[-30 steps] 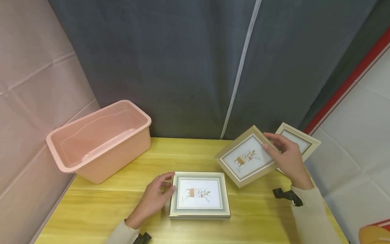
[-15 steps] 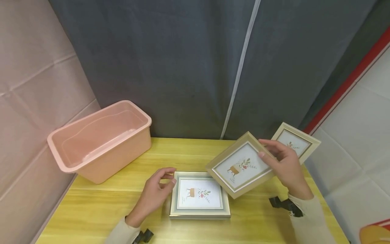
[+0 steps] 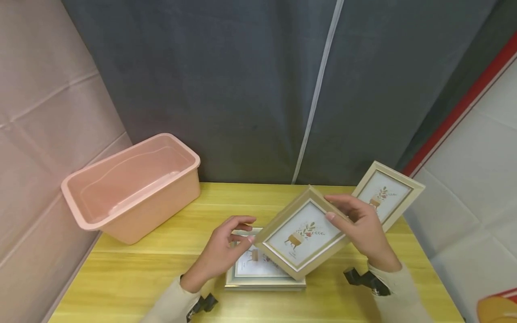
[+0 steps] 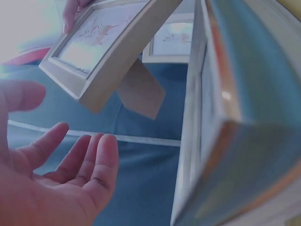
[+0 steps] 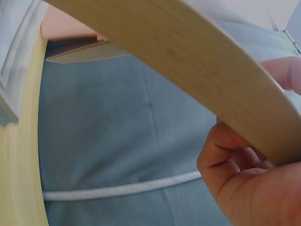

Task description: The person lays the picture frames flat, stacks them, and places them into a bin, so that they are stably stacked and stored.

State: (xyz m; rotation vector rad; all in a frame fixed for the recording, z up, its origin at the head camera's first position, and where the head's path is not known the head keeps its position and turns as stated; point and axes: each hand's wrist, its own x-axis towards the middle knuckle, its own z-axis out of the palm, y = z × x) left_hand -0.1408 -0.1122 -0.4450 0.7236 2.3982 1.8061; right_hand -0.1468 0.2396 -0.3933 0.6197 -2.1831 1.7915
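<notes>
My right hand [image 3: 365, 229] grips a light wooden picture frame [image 3: 303, 233] by its upper right side, thumb on the front and fingers behind. The frame is tilted, and its picture shows a chair with flowers. A support flap [image 4: 141, 92] juts from its back in the left wrist view. Beneath it on the table lies a pale silver-gold picture frame [image 3: 264, 282], partly covered by the held one in the head view. My left hand [image 3: 220, 246] hovers over the lying frame's left side, near the held frame's left corner. The left wrist view shows its fingers spread, with nothing between them.
Another cream picture frame [image 3: 404, 208] stands leaning at the back right, partly behind my right hand. A pink plastic tub [image 3: 161, 193] stands at the back left of the wooden table [image 3: 121, 273]. A dark curtain [image 3: 226, 89] hangs behind the table.
The right hand has carried the wooden frame left and toward me, over the lying frame. The left hand has moved right and lifted away from the lying frame's edge, toward the held frame.
</notes>
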